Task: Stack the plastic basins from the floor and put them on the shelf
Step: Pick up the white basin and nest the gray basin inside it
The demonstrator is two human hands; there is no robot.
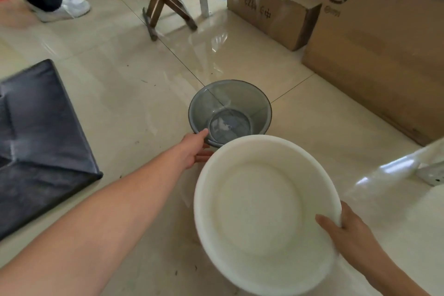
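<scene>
A see-through grey plastic basin (pixel 230 108) stands upright on the tiled floor in the middle of the view. My left hand (pixel 194 149) reaches to its near left rim, thumb on the rim and fingers under it. A larger white plastic basin (pixel 262 211) is held tilted above the floor in front of me, its far edge overlapping the grey basin's near rim. My right hand (pixel 346 230) grips the white basin's right rim, thumb inside. No shelf is in sight.
Large cardboard boxes (pixel 374 38) stand at the right and back right. A dark fabric box (pixel 36 142) lies on the left. A wooden folding stool (pixel 165 0) and a person's legs in white shoes (pixel 64 5) are at the back. White furniture edge (pixel 394 175) at right.
</scene>
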